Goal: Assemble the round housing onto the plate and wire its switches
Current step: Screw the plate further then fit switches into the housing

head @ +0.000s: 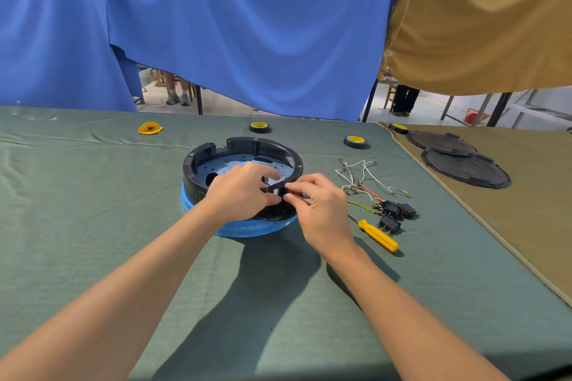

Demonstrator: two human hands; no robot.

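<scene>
Both hands work at frame centre: my left hand (241,192) grips the housing (257,144) wall, my right hand (322,207) pinches a switch (290,194) (mostly hidden); I should seat it squarely.

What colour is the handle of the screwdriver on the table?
Yellow. The screwdriver handle shows best in the head view.

My bench (93,210), green cloth: round housing (247,145) on blue base (257,229) mid; wires (359,176), switches (397,210), yellow screwdriver (378,235) right of it; tape roll (259,127) behind; black lids (464,167) on tan cloth (526,210).
</scene>
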